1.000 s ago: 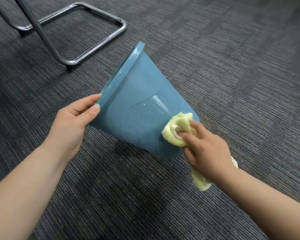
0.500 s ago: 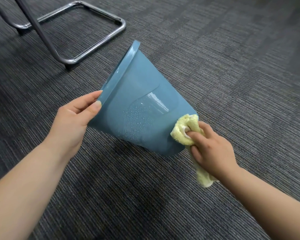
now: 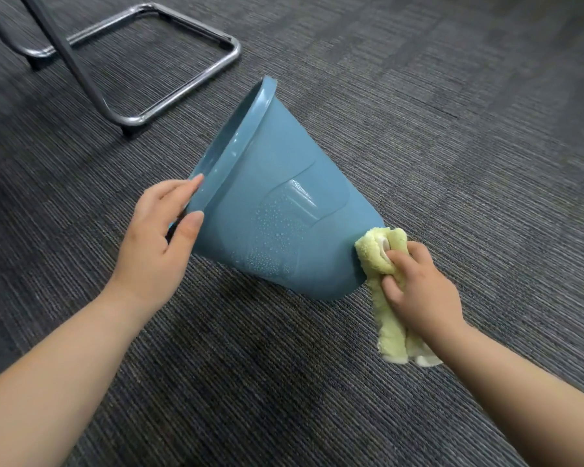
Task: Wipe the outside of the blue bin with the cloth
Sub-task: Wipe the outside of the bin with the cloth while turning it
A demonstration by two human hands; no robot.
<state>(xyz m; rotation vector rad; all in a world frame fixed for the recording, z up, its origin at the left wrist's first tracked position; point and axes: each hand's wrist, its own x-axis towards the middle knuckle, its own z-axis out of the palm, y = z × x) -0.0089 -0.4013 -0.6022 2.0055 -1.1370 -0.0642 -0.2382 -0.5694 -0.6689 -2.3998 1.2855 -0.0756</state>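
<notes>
Tapered blue bin (image 3: 267,183) beaded wet, left hand (image 3: 155,244) gripping rim, right hand (image 3: 418,291) clutching fluffy cloth (image 3: 376,254)

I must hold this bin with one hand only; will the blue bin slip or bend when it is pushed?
Probably slippery: water droplets cover the blue bin. It looks stiff, with a thick rim, so the cloth should not dent it. Seemingly light: the left hand tilts it alone.

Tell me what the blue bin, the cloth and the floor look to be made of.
Blue bin: likely moulded plastic, smooth and semi-glossy, beaded with water droplets. Cloth: soft fluffy pile, perhaps microfibre, pale yellow-green. Floor: dark grey ribbed carpet, matte.
</notes>
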